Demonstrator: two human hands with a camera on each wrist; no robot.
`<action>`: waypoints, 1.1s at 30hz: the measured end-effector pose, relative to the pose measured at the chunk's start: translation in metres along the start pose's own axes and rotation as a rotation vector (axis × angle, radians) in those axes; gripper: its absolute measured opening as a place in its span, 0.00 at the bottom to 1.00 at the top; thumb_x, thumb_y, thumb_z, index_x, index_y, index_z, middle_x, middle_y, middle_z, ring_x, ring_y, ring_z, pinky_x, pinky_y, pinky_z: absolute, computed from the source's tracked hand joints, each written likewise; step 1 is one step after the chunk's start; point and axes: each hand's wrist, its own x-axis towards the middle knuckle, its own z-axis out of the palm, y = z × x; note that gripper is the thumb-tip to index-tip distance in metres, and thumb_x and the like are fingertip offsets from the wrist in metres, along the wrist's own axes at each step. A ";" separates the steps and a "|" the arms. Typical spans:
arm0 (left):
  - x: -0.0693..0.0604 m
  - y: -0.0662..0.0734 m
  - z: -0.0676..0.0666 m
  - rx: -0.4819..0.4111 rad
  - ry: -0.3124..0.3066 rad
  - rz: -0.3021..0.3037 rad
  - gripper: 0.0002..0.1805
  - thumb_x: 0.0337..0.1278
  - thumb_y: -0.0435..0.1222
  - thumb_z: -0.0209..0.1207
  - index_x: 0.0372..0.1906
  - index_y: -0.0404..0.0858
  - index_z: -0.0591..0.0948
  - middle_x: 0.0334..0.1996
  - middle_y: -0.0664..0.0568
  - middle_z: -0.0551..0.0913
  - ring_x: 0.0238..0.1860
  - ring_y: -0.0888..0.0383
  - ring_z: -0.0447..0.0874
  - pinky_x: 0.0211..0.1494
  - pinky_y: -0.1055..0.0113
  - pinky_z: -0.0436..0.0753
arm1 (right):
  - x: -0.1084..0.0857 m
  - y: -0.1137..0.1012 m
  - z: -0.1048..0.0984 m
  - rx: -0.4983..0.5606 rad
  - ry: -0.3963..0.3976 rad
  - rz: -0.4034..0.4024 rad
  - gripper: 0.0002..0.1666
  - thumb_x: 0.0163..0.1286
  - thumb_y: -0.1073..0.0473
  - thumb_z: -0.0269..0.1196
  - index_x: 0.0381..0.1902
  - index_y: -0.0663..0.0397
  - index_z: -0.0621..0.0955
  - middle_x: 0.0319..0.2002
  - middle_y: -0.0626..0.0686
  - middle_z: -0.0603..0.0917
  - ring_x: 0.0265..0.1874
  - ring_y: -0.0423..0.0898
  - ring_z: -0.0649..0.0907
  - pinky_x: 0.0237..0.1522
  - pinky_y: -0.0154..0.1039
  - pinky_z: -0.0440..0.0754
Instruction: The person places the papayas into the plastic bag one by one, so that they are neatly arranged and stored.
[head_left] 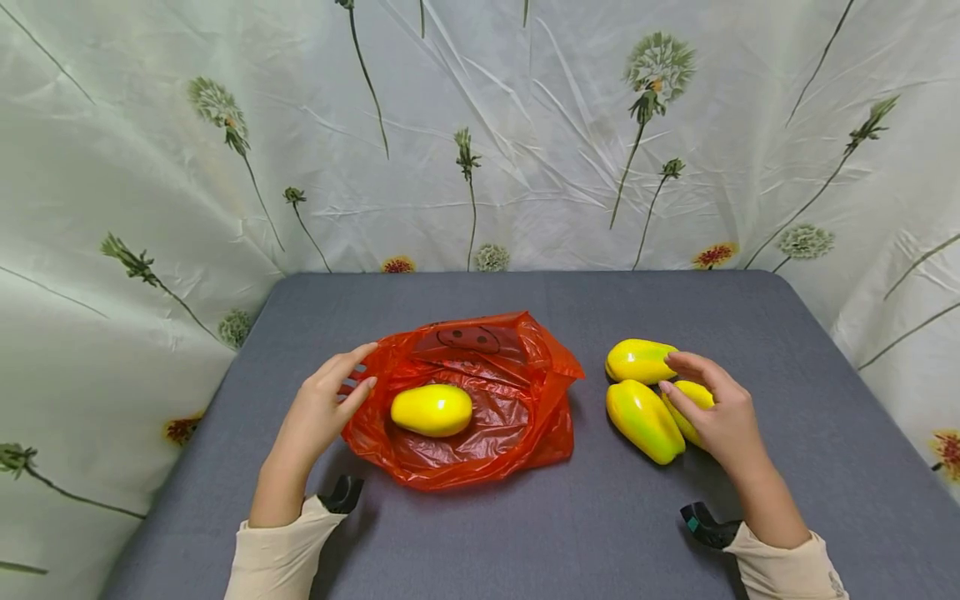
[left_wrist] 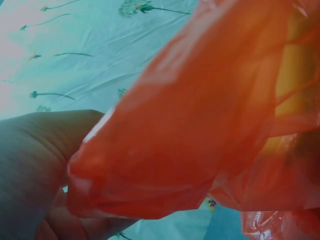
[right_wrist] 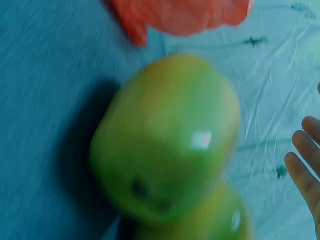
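A red plastic bag (head_left: 551, 433) lies with its mouth spread, and one yellow fruit (head_left: 432, 410) rests inside. My left hand (head_left: 318, 412) holds the bag's left rim, thumb on one side and fingers partly behind the plastic; in the left wrist view the red film (left_wrist: 150, 150) passes between thumb and fingers. To the right lie three yellow-green fruits (head_left: 645, 421). Over the rightmost of them is my right hand (head_left: 723, 417), fingers spread and holding nothing. The right wrist view shows a fruit (right_wrist: 167, 135) close up, with the fingers (right_wrist: 302, 175) apart from it.
A grey table (head_left: 525, 542) carries everything, its far edge running behind the bag. White cloth (head_left: 540, 192) with printed dandelions hangs at the back and both sides. Black wrist devices (head_left: 705, 527) sit by both sleeves.
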 end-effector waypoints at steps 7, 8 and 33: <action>0.000 0.000 0.000 0.004 -0.005 -0.009 0.28 0.49 0.28 0.62 0.59 0.41 0.71 0.45 0.46 0.77 0.37 0.54 0.76 0.35 0.59 0.80 | -0.025 0.023 -0.022 -0.071 0.024 0.098 0.33 0.49 0.71 0.68 0.55 0.49 0.75 0.47 0.51 0.79 0.46 0.40 0.77 0.50 0.24 0.67; 0.000 0.000 0.000 0.005 -0.006 -0.008 0.28 0.49 0.29 0.62 0.59 0.41 0.71 0.45 0.46 0.77 0.37 0.54 0.76 0.35 0.59 0.80 | -0.027 0.022 -0.024 -0.082 0.029 0.116 0.33 0.49 0.70 0.68 0.55 0.47 0.75 0.47 0.50 0.79 0.46 0.38 0.76 0.50 0.23 0.67; 0.000 0.001 -0.001 0.011 -0.006 -0.009 0.28 0.49 0.28 0.62 0.59 0.41 0.71 0.45 0.47 0.77 0.38 0.55 0.76 0.35 0.59 0.80 | -0.031 -0.033 -0.048 -0.126 -0.303 0.545 0.33 0.62 0.53 0.60 0.62 0.59 0.64 0.54 0.65 0.70 0.39 0.25 0.65 0.33 0.25 0.67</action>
